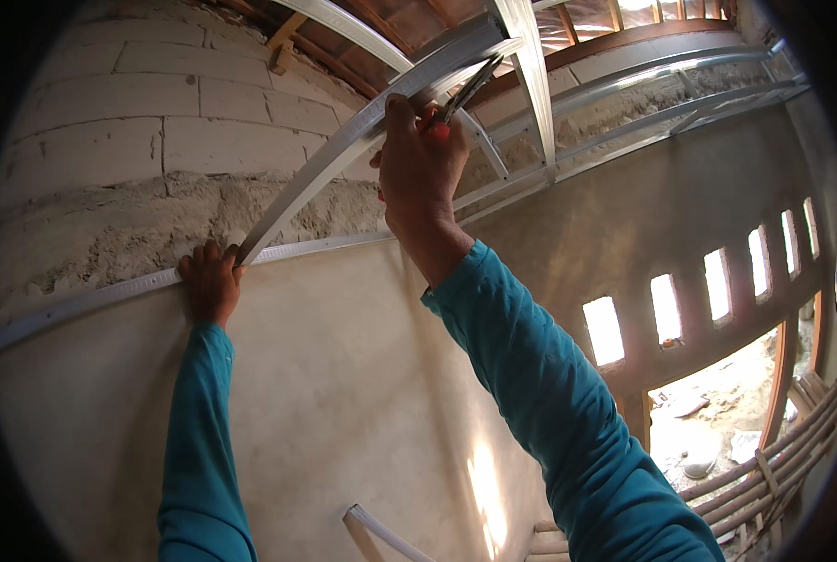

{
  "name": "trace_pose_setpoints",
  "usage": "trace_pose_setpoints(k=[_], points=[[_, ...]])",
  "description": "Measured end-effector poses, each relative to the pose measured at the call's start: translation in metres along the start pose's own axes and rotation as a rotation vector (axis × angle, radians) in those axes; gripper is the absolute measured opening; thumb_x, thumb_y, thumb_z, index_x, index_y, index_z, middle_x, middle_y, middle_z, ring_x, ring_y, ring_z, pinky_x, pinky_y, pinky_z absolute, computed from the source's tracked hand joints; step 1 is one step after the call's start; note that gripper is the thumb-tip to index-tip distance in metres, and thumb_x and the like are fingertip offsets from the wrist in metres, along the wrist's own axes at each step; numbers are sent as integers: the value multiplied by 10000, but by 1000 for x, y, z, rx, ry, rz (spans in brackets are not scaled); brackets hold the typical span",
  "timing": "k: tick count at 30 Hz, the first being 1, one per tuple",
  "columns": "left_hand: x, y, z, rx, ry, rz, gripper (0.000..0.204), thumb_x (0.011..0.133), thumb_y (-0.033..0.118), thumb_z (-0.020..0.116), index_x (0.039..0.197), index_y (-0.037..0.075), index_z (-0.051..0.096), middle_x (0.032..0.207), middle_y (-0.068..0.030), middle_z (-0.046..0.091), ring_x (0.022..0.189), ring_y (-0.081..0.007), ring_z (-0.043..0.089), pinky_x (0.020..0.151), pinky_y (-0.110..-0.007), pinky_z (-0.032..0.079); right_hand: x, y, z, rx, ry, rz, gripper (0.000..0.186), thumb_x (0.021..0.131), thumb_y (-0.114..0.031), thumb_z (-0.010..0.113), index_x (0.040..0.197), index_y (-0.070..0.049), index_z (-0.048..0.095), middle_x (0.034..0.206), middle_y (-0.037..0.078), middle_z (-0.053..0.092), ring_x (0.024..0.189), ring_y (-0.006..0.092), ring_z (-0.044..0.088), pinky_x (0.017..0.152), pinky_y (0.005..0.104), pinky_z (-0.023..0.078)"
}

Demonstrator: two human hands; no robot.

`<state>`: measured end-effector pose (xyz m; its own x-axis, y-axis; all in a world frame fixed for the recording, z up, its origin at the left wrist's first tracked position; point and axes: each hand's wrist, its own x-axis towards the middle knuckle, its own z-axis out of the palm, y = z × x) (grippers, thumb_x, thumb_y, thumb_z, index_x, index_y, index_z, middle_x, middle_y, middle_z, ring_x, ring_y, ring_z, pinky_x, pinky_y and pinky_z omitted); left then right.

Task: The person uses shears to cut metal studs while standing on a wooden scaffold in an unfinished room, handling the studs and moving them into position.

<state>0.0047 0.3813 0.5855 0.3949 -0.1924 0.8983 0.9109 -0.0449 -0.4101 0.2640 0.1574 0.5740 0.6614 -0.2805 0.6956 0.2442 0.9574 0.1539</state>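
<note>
My left hand grips the lower end of a curved-looking silver metal channel where it meets the wall angle strip, its fingers over the strip. My right hand is raised on the same channel near its upper end, fingers closed around red-handled metal snips or pliers. The tool's dark jaws point up beside the channel's top end, close to a crossing metal rail; whether they touch it I cannot tell.
Wooden roof framing is overhead, with block wall above plaster. More metal rails run rightward. Slot openings and a doorway are at right, bamboo poles lower right. A loose metal piece shows below.
</note>
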Motion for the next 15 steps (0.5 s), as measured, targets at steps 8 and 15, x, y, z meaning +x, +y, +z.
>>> trace_pose_setpoints(k=[8, 15], points=[[2, 0, 6, 45, 27, 9, 352, 880, 405, 761, 1160, 203, 695, 1060, -48, 550, 1034, -242, 540, 917, -467, 405, 16, 10, 3, -56, 47, -84, 272, 947, -216, 623, 977, 38, 531, 868, 179, 631, 813, 250, 630, 740, 413, 510], [-3, 3, 7, 30, 49, 1, 342, 883, 407, 757, 1166, 219, 719, 1109, -47, 565, 1077, -235, 521, 936, -484, 393, 21, 16, -9, -183, 92, -9, 275, 942, -212, 603, 984, 50, 530, 850, 206, 630, 814, 308, 649, 724, 445, 503]])
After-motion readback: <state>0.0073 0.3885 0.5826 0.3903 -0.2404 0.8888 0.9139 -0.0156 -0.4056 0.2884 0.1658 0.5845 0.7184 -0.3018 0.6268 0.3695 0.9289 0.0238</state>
